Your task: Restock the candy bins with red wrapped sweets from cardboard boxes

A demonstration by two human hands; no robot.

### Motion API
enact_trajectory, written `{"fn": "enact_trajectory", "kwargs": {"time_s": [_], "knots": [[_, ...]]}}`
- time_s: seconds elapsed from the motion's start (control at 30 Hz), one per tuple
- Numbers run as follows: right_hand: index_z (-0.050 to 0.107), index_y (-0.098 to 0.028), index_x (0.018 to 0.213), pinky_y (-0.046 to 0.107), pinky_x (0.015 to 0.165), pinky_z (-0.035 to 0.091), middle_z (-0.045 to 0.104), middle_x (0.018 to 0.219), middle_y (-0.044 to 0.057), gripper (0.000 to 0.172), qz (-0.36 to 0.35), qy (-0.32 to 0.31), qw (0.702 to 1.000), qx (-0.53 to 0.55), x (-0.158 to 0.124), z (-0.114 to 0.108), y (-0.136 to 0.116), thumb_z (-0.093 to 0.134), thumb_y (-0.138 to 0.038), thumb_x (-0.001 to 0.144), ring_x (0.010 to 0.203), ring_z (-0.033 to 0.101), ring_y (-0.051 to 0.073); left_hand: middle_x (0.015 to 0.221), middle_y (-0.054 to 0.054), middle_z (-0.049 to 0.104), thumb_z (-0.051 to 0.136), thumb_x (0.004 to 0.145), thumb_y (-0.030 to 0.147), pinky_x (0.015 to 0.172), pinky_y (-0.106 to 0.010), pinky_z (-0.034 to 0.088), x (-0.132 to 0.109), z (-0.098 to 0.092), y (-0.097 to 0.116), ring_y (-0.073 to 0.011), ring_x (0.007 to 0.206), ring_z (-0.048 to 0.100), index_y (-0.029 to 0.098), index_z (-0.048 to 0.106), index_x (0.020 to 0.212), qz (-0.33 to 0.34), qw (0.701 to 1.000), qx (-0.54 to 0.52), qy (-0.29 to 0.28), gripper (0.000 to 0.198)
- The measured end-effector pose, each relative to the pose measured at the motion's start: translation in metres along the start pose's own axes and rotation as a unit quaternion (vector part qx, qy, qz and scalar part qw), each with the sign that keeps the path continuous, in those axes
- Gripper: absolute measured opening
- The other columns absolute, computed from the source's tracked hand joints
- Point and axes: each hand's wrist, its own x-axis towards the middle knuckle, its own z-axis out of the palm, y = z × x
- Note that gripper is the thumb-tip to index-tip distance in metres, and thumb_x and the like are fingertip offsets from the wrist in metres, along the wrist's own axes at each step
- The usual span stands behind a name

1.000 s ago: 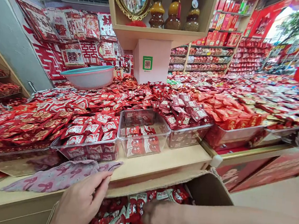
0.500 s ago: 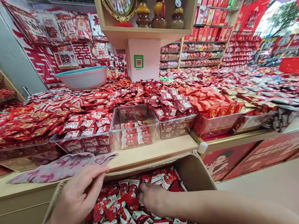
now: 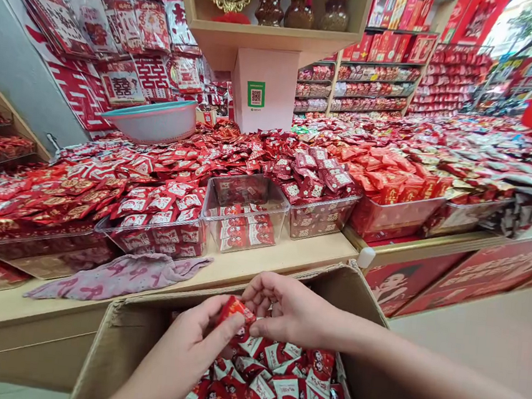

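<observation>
A small red wrapped packet (image 3: pixel 238 310) sits between the thumb and fingers of my left hand (image 3: pixel 191 336). Close against its right end, my right hand (image 3: pixel 286 308) curls its fingers, with the thumb at the packet's edge. Both hands are above an open cardboard box (image 3: pixel 125 336). Many red-and-white packets (image 3: pixel 271 391) lie loosely heaped inside it. Just beyond the box, a clear plastic bin (image 3: pixel 246 213) holds a low layer of similar packets stacked in rows.
A pink patterned cloth (image 3: pixel 117 276) lies on the counter edge (image 3: pixel 264 268). Bins heaped with red packets (image 3: pixel 157 205) and maroon packets (image 3: pixel 318 176) flank the clear bin. Behind stand a blue-rimmed basin (image 3: pixel 156 120) and a pillar with a QR code (image 3: pixel 256 96).
My right hand has risen from the heap and come left to meet my left hand. A red packet now shows between them. The view has tilted down slightly.
</observation>
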Motion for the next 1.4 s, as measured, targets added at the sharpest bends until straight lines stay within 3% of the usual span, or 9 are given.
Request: {"fn": "enact_trajectory", "kwargs": {"time_s": [0.1,0.23,0.37,0.53,0.67,0.83,0.97,1.17,1.4], "knots": [[0.052,-0.014,0.080,0.018,0.053,0.035,0.048,0.066,-0.004,0.025,0.001,0.068,0.997,0.036,-0.001,0.008,0.005,0.065,-0.033,0.071,0.059,0.040,0.007,0.078,-0.001,0.064,0.045,0.082,0.049,0.052,-0.021,0.046,0.011,0.009,0.009,-0.0118,0.060,0.058,0.018,0.061,0.101,-0.017,0.997,-0.068,0.018,0.040],[0.050,-0.015,0.061,0.020,0.051,0.031,0.041,0.056,-0.004,0.042,-0.052,0.100,0.994,0.001,-0.001,0.014,0.020,0.047,-0.051,0.082,0.055,0.036,0.007,0.066,0.000,0.063,0.044,0.081,0.053,0.048,-0.022,0.042,0.014,0.013,0.008,-0.0132,0.054,0.058,0.017,0.062,0.095,-0.020,0.991,-0.096,0.086,0.043],[0.055,-0.015,0.064,0.021,0.058,0.037,0.052,0.059,-0.001,0.045,-0.089,0.056,0.991,0.079,-0.004,0.016,0.020,0.040,-0.051,0.086,0.058,0.045,0.010,0.057,-0.001,0.062,0.040,0.081,0.057,0.045,-0.024,0.042,0.011,0.016,0.003,-0.0137,0.049,0.054,0.016,0.063,0.089,-0.025,0.989,-0.116,0.090,0.047],[0.054,-0.015,0.060,0.021,0.053,0.034,0.046,0.056,-0.002,0.044,-0.066,0.135,0.984,0.099,-0.004,0.023,0.023,0.046,-0.052,0.082,0.054,0.039,0.009,0.067,0.000,0.064,0.056,0.072,0.054,0.051,-0.022,0.046,0.009,0.022,-0.001,-0.0120,0.054,0.055,0.018,0.059,0.099,-0.027,0.977,-0.172,0.119,0.045],[0.058,-0.013,0.060,0.022,0.056,0.035,0.047,0.059,-0.001,0.043,-0.037,0.129,0.990,0.042,-0.006,0.022,0.034,0.049,-0.049,0.082,0.058,0.041,0.009,0.075,-0.002,0.065,0.065,0.065,0.050,0.053,-0.023,0.048,0.007,0.026,-0.007,-0.0129,0.060,0.057,0.017,0.058,0.098,-0.080,0.969,-0.216,0.084,0.047],[0.059,-0.016,0.102,0.025,0.067,0.042,0.060,0.084,0.002,0.041,-0.024,0.051,0.990,0.129,-0.007,0.019,0.034,0.069,-0.039,0.069,0.073,0.053,0.013,0.069,0.000,0.061,0.069,0.065,0.038,0.059,-0.022,0.047,0.002,0.027,-0.008,-0.0125,0.064,0.055,0.016,0.059,0.081,-0.084,0.984,-0.157,0.023,0.029],[0.062,-0.014,0.074,0.023,0.061,0.040,0.057,0.069,-0.001,0.025,-0.032,0.084,0.983,0.160,-0.004,0.021,0.022,0.072,-0.036,0.065,0.064,0.049,0.010,0.072,0.001,0.061,0.064,0.069,0.038,0.069,-0.023,0.048,-0.001,0.030,-0.005,-0.0132,0.071,0.057,0.018,0.059,0.080,-0.058,0.986,-0.148,0.043,0.023],[0.055,-0.014,0.057,0.021,0.053,0.034,0.053,0.053,-0.003,0.035,0.042,0.151,0.957,0.245,-0.002,0.013,0.019,0.072,-0.044,0.063,0.051,0.043,0.007,0.071,-0.003,0.066,0.063,0.069,0.046,0.060,-0.024,0.050,0.004,0.020,-0.008,-0.0138,0.063,0.061,0.015,0.061,0.080,-0.104,0.977,-0.187,0.020,0.032],[0.053,-0.014,0.067,0.021,0.054,0.036,0.057,0.059,-0.002,0.037,0.080,0.107,0.964,0.229,-0.005,0.005,0.025,0.073,-0.045,0.061,0.052,0.047,0.007,0.073,0.000,0.066,0.062,0.073,0.039,0.060,-0.020,0.048,0.007,0.008,-0.015,-0.0108,0.066,0.059,0.018,0.062,0.087,-0.043,0.989,-0.123,0.075,0.025]]}}
